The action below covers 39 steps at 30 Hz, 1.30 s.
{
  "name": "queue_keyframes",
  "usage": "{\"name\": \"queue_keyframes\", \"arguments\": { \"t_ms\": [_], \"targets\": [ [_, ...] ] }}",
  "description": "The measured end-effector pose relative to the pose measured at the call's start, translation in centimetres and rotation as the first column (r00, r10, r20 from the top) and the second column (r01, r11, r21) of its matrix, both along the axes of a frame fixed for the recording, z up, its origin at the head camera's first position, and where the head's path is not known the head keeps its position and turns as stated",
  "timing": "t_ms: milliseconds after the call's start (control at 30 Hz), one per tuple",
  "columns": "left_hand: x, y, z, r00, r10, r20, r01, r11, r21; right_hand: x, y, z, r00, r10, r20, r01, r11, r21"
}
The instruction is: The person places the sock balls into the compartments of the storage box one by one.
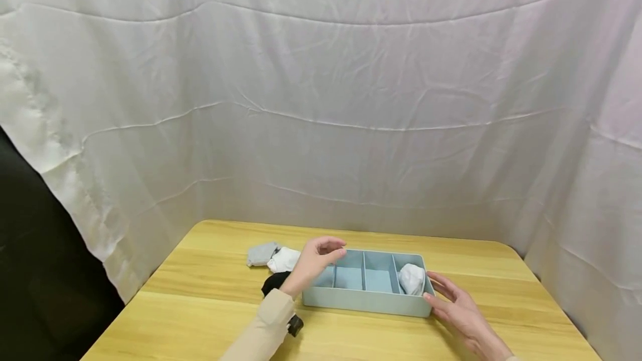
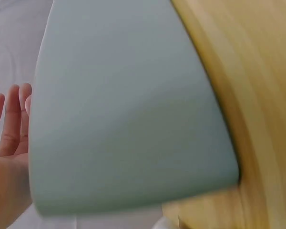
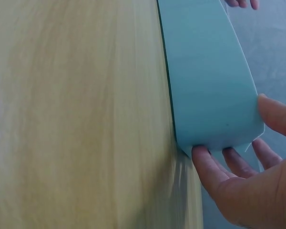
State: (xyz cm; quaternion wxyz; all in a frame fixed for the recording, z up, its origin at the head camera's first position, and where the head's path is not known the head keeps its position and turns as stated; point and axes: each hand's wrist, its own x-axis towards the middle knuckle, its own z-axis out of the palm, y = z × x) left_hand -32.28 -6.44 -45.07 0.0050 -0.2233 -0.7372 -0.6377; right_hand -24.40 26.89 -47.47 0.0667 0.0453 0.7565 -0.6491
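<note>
A pale blue-green storage box (image 1: 368, 301) with several compartments in a row sits on the table. Its far-right compartment contains a bundled white cloth (image 1: 412, 279). My right hand (image 1: 463, 313) holds the box's right end, thumb on the near corner at the rim and fingers along the end wall, as the right wrist view shows too. Over the left end of the box hovers my left hand (image 1: 316, 261), its fingers loosely bent around nothing. In the left wrist view, the box wall hides part of that hand (image 2: 12, 124).
Left of the box lie a grey folded cloth (image 1: 261, 254), a white bundle (image 1: 283, 259) and a black bundle (image 1: 275, 282), the last partly behind my left forearm. Pale curtains (image 1: 371, 155) hang around the wooden table (image 1: 200, 305).
</note>
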Motion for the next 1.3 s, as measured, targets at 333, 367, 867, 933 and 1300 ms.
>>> {"name": "queue_keyframes", "arguments": {
  "t_ms": [333,367,867,933,1300],
  "targets": [
    [-0.4,-3.3,-0.4,1.0,0.027,0.003,-0.027,1.0,0.0,-0.2,0.0,0.0,1.0,0.012,-0.02,-0.012,1.0,0.012],
    [-0.4,-3.5,-0.5,0.999,0.036,0.002,-0.036,0.999,0.001,-0.2,0.0,0.0,1.0,0.011,-0.02,-0.01,1.0,0.011],
    [0.1,-7.1,-1.0,0.985,0.158,0.063,-0.158,0.987,-0.004,0.0,0.2,-0.2,0.999,0.026,-0.027,-0.026,1.0,0.003],
    [-0.1,-7.6,-1.5,0.984,0.158,0.077,-0.159,0.987,0.005,0.0,0.2,-0.2,0.999,0.027,-0.035,-0.026,1.0,0.008],
    [0.0,-10.2,-2.2,0.984,0.136,0.116,-0.137,0.99,0.005,0.0,0.0,-0.1,1.0,0.014,-0.028,-0.015,1.0,-0.021]
  ]
}}
